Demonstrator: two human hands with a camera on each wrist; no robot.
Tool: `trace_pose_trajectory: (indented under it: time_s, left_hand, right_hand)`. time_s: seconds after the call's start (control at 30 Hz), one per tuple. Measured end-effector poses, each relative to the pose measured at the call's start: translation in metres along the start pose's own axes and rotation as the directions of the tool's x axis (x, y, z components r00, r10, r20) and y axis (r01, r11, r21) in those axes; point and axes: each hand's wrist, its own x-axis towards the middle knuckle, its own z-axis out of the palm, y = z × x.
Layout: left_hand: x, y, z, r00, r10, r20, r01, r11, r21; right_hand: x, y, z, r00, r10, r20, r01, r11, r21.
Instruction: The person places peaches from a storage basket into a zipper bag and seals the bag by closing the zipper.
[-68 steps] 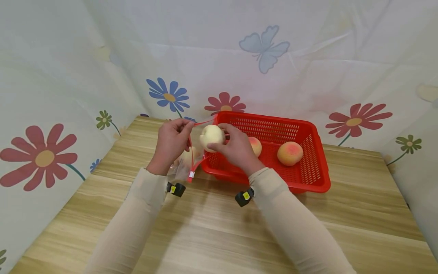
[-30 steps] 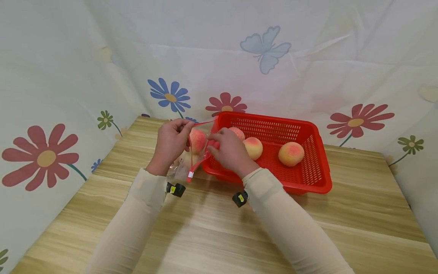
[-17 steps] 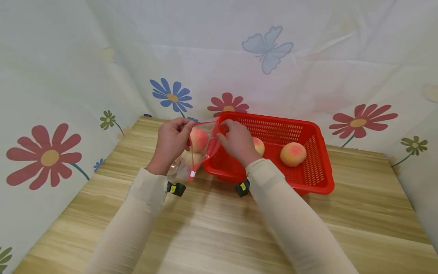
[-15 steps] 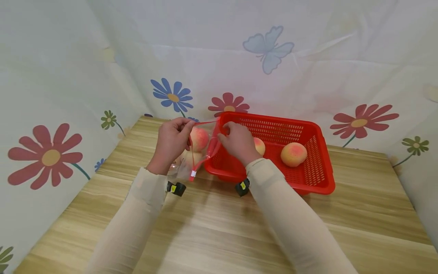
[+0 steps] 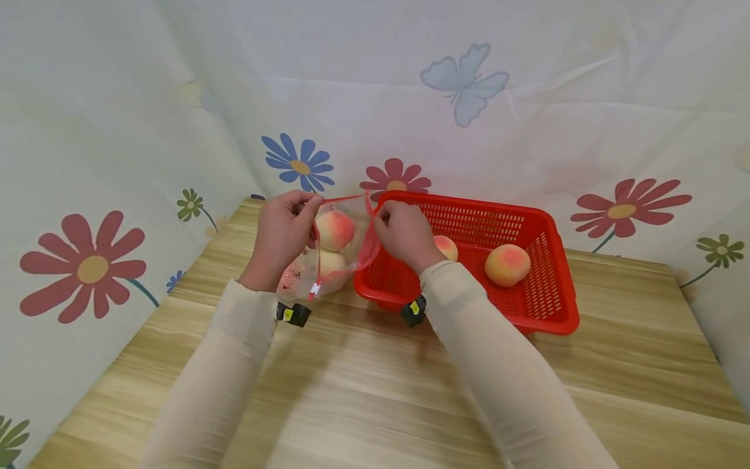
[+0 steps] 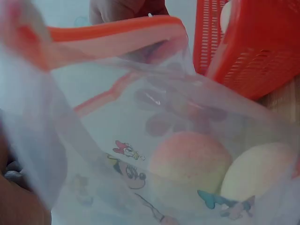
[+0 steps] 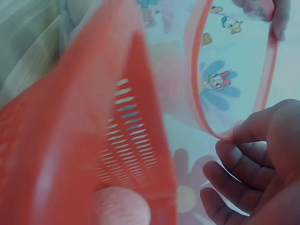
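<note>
A clear zip bag [image 5: 351, 251] with a red zip edge and cartoon prints hangs open between both hands, left of the basket. My left hand [image 5: 284, 231] pinches one side of its mouth; my right hand [image 5: 404, 231] pinches the other side between thumb and index finger, as the right wrist view of the right hand [image 7: 262, 164] shows. A white slider [image 5: 315, 288] sits at the near end of the zip. Inside the bag lie a pink-topped peach [image 5: 336, 230] and a paler peach [image 5: 331, 262], also seen through the film in the left wrist view.
A red slotted basket [image 5: 551, 280] stands on the wooden table [image 5: 363, 391], right of the bag. It holds a peach [image 5: 507, 265] and another peach [image 5: 446, 247] partly behind the right hand. A flowered cloth [image 5: 363, 98] hangs behind and beside the table.
The right hand has put a peach into the bag, let go of it, and taken hold of the bag's edge. The left hand has shifted slightly up and left, and the bag's mouth has spread.
</note>
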Motion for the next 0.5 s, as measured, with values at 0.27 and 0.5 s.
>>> trace_pose_trajectory:
  time_s: [0.27,0.5]
  left_hand:
    - [0.014,0.009,-0.032,0.998,0.001,-0.056,0.001,0.999,0.050]
    - [0.028,0.019,-0.070,0.999,-0.020,-0.043,0.023,0.996,0.082]
  right_hand:
    - [-0.002,-0.025,-0.019,0.992,-0.108,-0.060,0.108,0.994,-0.012]
    - [-0.009,-0.046,-0.038,0.974,-0.190,-0.125,0.196,0.980,0.040]
